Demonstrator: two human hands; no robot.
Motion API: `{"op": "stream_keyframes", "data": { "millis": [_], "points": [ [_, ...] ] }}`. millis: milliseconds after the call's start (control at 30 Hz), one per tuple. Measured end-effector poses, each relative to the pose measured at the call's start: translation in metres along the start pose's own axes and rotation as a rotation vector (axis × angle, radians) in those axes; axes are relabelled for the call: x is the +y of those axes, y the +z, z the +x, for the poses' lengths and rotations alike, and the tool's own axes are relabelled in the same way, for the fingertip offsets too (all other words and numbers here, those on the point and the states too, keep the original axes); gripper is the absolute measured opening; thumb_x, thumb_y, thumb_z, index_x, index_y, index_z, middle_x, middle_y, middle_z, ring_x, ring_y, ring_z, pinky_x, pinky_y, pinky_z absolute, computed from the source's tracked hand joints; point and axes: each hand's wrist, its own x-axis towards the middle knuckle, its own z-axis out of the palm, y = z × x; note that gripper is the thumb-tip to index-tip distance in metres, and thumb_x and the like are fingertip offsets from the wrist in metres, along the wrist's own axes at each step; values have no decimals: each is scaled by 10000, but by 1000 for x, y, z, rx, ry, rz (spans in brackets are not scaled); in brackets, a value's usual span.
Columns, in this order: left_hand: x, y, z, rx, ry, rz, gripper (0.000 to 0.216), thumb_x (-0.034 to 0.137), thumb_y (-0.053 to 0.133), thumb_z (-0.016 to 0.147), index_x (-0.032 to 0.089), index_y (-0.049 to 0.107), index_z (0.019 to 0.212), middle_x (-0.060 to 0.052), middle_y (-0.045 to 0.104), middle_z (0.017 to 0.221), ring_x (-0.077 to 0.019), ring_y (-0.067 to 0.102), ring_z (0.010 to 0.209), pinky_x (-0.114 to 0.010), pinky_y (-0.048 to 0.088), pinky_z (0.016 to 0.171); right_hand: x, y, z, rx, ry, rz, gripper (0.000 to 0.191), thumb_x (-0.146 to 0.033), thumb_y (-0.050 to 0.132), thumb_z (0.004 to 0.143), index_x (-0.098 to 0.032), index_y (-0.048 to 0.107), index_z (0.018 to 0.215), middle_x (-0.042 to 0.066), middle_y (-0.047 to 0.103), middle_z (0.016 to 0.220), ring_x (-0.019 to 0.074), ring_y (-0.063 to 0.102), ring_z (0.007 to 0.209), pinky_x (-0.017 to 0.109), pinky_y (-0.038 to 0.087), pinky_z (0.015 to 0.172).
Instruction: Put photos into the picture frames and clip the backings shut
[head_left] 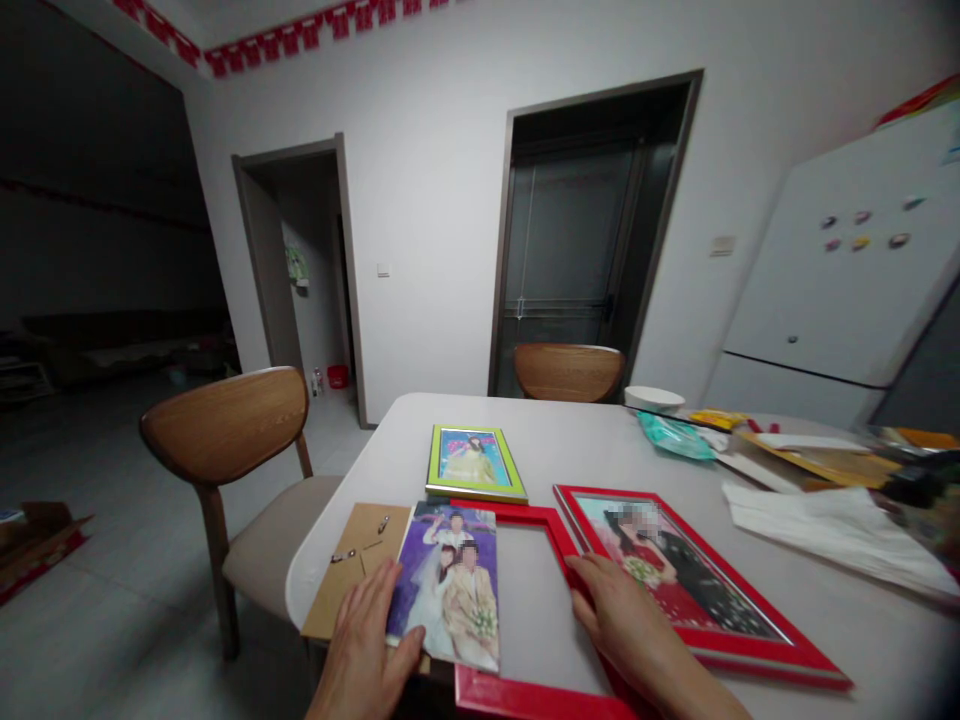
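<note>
A wedding photo (454, 590) lies partly over the left side of an empty red picture frame (551, 695). My left hand (367, 630) holds the photo at its lower left edge, the thumb on its surface and the fingers along the side. Under and beside this hand is a brown backing board (360, 550) with metal clips. My right hand (626, 615) is closed on the right bar of the empty frame, the fingertips over its inner edge; part of that bar is hidden by the hand. The tabletop shows through the frame's opening.
Right of my hands lies a red-framed picture (675, 570); a lime-green framed picture (474, 460) sits behind the photo. White paper (832, 530), a teal packet (675, 435) and a white bowl (654, 400) are on the table's right side. Wooden chairs (232, 425) stand around.
</note>
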Motion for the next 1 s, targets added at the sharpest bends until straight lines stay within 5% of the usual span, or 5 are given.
{"op": "stream_keyframes", "data": {
  "millis": [167, 500, 800, 1000],
  "points": [
    [10, 2, 0, -72, 114, 99, 509, 237, 491, 687, 132, 437, 1182, -132, 381, 1284, -280, 320, 1185, -499, 260, 964, -3, 1, -1, 43, -12, -37, 340, -157, 371, 731, -80, 569, 997, 172, 508, 1120, 227, 479, 1027, 305, 343, 891],
    [28, 7, 8, -186, 244, 226, 556, 123, 457, 613, 128, 460, 1169, -129, 430, 1247, -277, 382, 1145, -470, 317, 945, -2, -1, -3, 34, -21, -1, 341, -181, 355, 746, -73, 603, 953, 179, 527, 1105, 242, 489, 1027, 327, 355, 896],
    [13, 20, 13, 83, 480, 300, 488, 53, 395, 672, 157, 485, 1140, -106, 538, 1149, -241, 512, 1032, -380, 472, 822, -1, 0, -5, 62, -41, 39, 345, -179, 377, 729, -66, 601, 966, 191, 528, 1109, 256, 491, 1032, 345, 368, 893],
    [18, -10, 28, 342, 350, -44, 344, 132, 382, 765, 207, 555, 1053, -49, 625, 1025, -187, 575, 942, -296, 469, 817, -2, -2, -6, 167, -64, 131, 372, -213, 418, 714, -103, 584, 1028, 165, 522, 1138, 255, 465, 1063, 382, 349, 912]
  ]
}}
